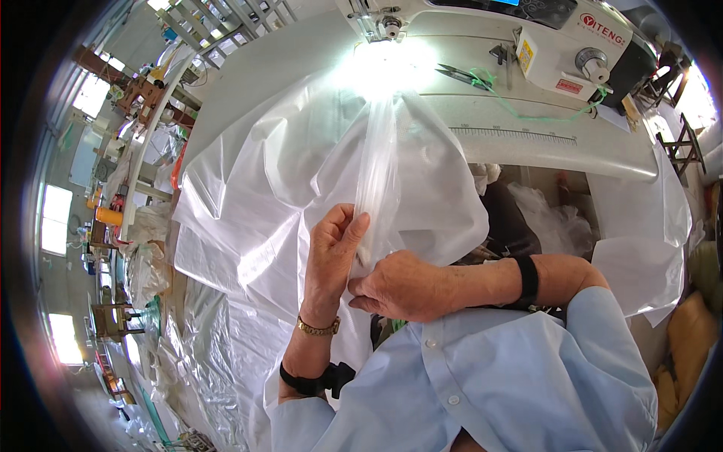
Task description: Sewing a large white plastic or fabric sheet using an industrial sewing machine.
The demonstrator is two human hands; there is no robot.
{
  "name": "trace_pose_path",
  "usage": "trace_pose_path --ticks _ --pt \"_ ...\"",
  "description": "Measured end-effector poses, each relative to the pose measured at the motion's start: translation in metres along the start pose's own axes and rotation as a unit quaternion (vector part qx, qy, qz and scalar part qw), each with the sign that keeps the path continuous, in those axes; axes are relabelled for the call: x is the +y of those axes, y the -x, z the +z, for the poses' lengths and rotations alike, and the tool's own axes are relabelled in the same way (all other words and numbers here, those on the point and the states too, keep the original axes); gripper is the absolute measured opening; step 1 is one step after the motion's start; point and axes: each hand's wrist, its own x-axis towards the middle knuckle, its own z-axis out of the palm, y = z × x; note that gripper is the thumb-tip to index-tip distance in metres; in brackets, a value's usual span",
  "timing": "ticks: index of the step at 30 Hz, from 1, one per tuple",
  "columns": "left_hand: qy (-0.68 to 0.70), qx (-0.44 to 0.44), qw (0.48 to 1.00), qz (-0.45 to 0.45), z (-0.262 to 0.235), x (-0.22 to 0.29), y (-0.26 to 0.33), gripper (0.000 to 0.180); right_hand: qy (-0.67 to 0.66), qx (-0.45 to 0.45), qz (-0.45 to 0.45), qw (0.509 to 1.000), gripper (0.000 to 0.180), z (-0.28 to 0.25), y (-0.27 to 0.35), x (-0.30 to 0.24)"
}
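Head view, sheeting (437, 177) on table (275, 71), cluttered workshop (86, 252)

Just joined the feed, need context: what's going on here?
A person at a sewing machine handles white sheeting with both hands. The left hand holds a clear strip running up toward the needle area, where glare hides detail. The right hand is at the strip's lower end, its exact grip unclear. Dark snips lie on the table.
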Motion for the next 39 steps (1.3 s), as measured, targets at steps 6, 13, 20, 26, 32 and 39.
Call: trace_pose_path --ticks 6,13,20,26,32,39 --pt "-0.025 0.015 1.000 -0.006 -0.009 0.014 -0.004 0.016 -0.078 0.076 0.040 0.993 0.027 -0.019 0.007 0.016" --pt "0.014 0.026 0.999 0.018 -0.021 0.021 -0.010 0.011 -0.481 0.197 0.261 0.813 0.028 0.006 -0.013 0.060" --pt "0.058 -0.024 0.998 -0.026 -0.011 0.034 -0.006 0.011 -0.380 0.116 0.197 0.896 0.021 0.026 -0.058 0.075" --pt "0.063 -0.014 0.997 -0.037 -0.013 0.024 -0.007 0.012 -0.246 0.059 0.211 0.944 0.025 0.011 -0.042 0.076" --pt "0.042 -0.012 0.999 0.011 -0.005 0.009 -0.005 0.013 0.230 0.372 0.080 0.896 0.028 -0.038 0.048 0.065" --pt "-0.094 -0.015 0.992 0.078 0.013 0.008 -0.005 0.021 0.126 0.284 0.299 0.903 0.017 -0.036 0.101 0.094"
